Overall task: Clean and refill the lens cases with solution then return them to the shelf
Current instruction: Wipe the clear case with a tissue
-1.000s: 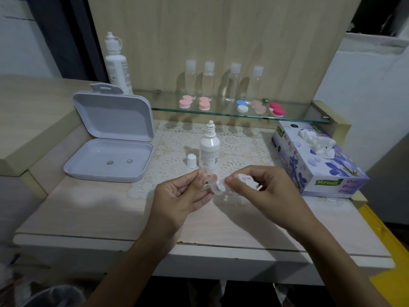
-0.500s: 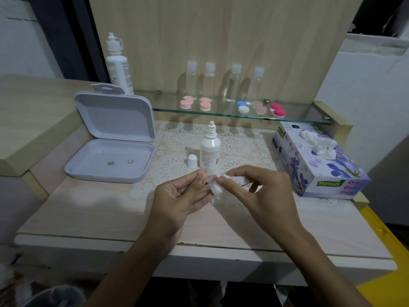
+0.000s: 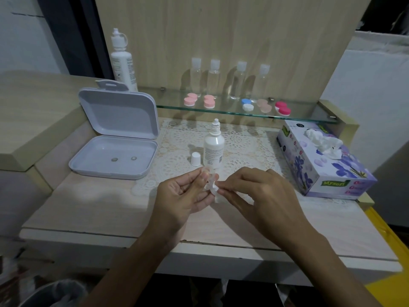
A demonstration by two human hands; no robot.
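Observation:
My left hand (image 3: 183, 196) pinches a small clear lens case (image 3: 209, 176) between thumb and fingertips, over the table's middle. My right hand (image 3: 254, 191) pinches a crumpled white tissue (image 3: 213, 190) and presses it against the case. Just behind stands the small white solution bottle (image 3: 213, 149), uncapped, with its white cap (image 3: 195, 159) beside it on the lace mat. Several lens cases lie on the glass shelf (image 3: 309, 115): two pink (image 3: 190, 99) (image 3: 209, 102), a blue-and-white one (image 3: 247, 104), a beige one (image 3: 264, 105) and a red one (image 3: 282, 108).
An open grey box (image 3: 115, 138) holding two small round lenses sits at left. A large solution bottle (image 3: 121, 60) stands behind it. Several clear travel bottles (image 3: 238, 82) line the shelf. A purple tissue box (image 3: 318, 160) occupies the right side.
My right hand has moved left with the tissue, bringing it from beside the case onto it. The left hand has kept its hold in place.

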